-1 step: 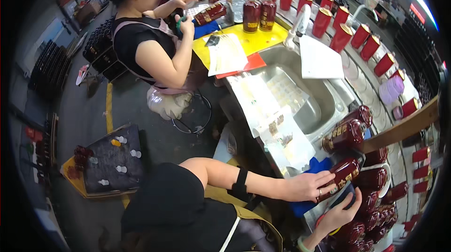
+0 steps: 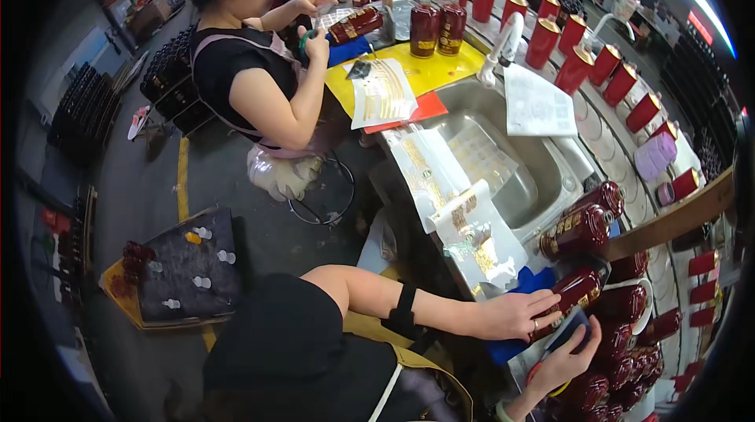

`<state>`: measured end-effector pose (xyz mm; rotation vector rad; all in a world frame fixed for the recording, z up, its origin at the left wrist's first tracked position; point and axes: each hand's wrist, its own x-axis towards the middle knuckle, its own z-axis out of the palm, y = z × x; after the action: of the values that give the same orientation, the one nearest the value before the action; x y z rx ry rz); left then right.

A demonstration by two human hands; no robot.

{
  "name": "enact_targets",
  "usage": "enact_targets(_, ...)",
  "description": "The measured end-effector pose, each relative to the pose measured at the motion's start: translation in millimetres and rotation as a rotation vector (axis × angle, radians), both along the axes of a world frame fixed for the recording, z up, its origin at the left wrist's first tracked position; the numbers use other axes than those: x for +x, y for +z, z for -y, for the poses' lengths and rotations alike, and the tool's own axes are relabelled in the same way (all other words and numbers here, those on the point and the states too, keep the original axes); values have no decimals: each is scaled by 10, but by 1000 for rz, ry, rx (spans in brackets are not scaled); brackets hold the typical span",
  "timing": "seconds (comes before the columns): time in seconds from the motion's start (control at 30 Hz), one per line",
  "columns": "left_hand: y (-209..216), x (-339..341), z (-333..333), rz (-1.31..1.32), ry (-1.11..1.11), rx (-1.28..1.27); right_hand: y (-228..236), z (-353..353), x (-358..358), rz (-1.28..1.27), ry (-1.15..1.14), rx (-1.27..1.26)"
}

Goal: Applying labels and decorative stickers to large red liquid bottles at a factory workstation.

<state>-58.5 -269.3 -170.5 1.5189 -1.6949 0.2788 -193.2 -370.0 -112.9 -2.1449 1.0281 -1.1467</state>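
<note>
A dark red bottle (image 2: 578, 288) with gold lettering lies on its side on a blue cloth (image 2: 533, 280). My left hand (image 2: 511, 316) is closed over the bottle's near end, a ring on one finger. My right hand (image 2: 568, 359) pinches a flat dark-blue scraper-like piece (image 2: 568, 331) close beside the bottle; whether it touches the glass I cannot tell. Decal sheets (image 2: 472, 237) with gold prints lie on the counter just beyond my left hand. Two more red bottles (image 2: 574, 231) lie near the sink's corner.
A steel sink (image 2: 519, 186) with a white tap (image 2: 503, 48) stands beyond the sheets. Several red bottles (image 2: 629, 359) crowd my right side beside a wooden post (image 2: 668, 213). Red cups line the conveyor (image 2: 605, 127). A seated co-worker (image 2: 259, 68) holds another bottle at left.
The dark-blue piece in my right hand has tilted up and shows more of its face. My left hand stays on the bottle. The view has shifted slightly.
</note>
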Motion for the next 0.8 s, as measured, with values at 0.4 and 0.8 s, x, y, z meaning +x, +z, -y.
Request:
enact_targets(0.4,-21,-19,-35,-291,-93,50,328,-38,104,-274,282,-192)
enact_targets(0.8,72,-8,-69,-507,-147,-39,8,-204,-179,-278,372,-713)
